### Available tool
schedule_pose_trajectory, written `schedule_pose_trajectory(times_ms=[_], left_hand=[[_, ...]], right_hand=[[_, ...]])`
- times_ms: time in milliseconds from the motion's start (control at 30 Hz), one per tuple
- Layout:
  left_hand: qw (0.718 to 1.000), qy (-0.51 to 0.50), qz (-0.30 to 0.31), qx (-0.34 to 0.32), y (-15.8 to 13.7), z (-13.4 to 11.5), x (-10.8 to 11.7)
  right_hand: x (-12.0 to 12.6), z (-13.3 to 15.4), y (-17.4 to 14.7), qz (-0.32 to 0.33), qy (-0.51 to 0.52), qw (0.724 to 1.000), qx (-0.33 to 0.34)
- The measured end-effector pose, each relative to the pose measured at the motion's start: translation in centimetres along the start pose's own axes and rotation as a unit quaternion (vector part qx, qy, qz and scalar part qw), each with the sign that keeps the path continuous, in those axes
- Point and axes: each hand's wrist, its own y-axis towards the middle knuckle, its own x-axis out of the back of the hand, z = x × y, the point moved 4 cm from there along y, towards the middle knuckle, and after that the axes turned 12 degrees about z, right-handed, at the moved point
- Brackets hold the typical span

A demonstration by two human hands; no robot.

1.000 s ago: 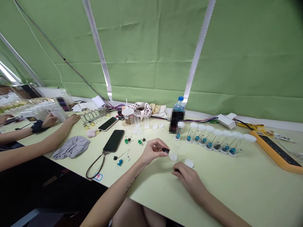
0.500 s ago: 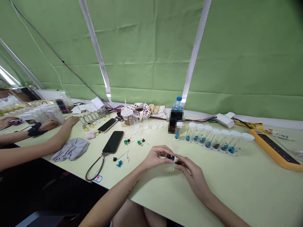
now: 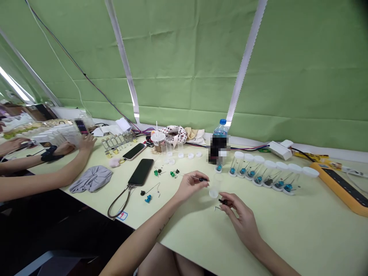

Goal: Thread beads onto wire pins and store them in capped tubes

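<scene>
My left hand (image 3: 189, 187) pinches a small black part (image 3: 203, 179) with a thin metal wire alongside. My right hand (image 3: 240, 215) grips a second small black part (image 3: 223, 201) between thumb and fingers, and a bent metal rod (image 3: 217, 208) sticks out below it. Between the two hands a clear plastic tube (image 3: 217, 182) stands on the table, touched by neither. To the left lie a blue part (image 3: 148, 198), a black knob-like part (image 3: 143, 193) and a bent wire (image 3: 155, 187). Behind these are small green parts (image 3: 173, 174) with black pieces.
A row of white-capped clear tubes (image 3: 269, 165) with blue parts stands at right, near an orange power strip (image 3: 339, 188). At left are two phones (image 3: 140, 172), a grey cloth (image 3: 91, 179) and another person's arm (image 3: 51, 176). A bottle (image 3: 222, 130) stands behind.
My hands have drawn apart, each with its own black part, so the clear tube between them shows more. The view has shifted slightly. The other person's hand at left has lifted its fingers.
</scene>
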Motion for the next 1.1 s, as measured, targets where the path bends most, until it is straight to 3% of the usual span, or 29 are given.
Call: schedule_pose_trajectory(times_ms=[100, 200, 367, 500, 800, 1100], left_hand=[[0.991, 0.006, -0.134, -0.018, 1.8, 1.4, 2.6], [0.986, -0.023, -0.167, 0.002, 4.5, 3.4, 3.8], [0.994, -0.074, -0.076, 0.014, 9.5, 5.5, 2.9], [0.991, -0.130, -0.023, 0.021, 11.6, 6.7, 2.1], [0.990, -0.131, 0.019, 0.040, 12.2, 8.1, 2.9], [0.986, -0.145, 0.069, 0.046, 12.2, 9.6, 1.8]], right_hand=[[-0.6, 0.1, -0.1, 0.037, -0.018, 0.999, 0.016], [-1.2, 0.1, -0.3, 0.078, -0.039, 0.996, 0.036], [-1.7, -0.1, -0.5, 0.113, -0.074, 0.989, 0.055], [-1.7, -0.1, -0.5, 0.128, -0.075, 0.987, 0.055], [-2.2, -0.2, -0.7, 0.164, -0.052, 0.984, 0.042], [-2.1, 0.3, -0.7, 0.160, -0.051, 0.985, 0.044]])
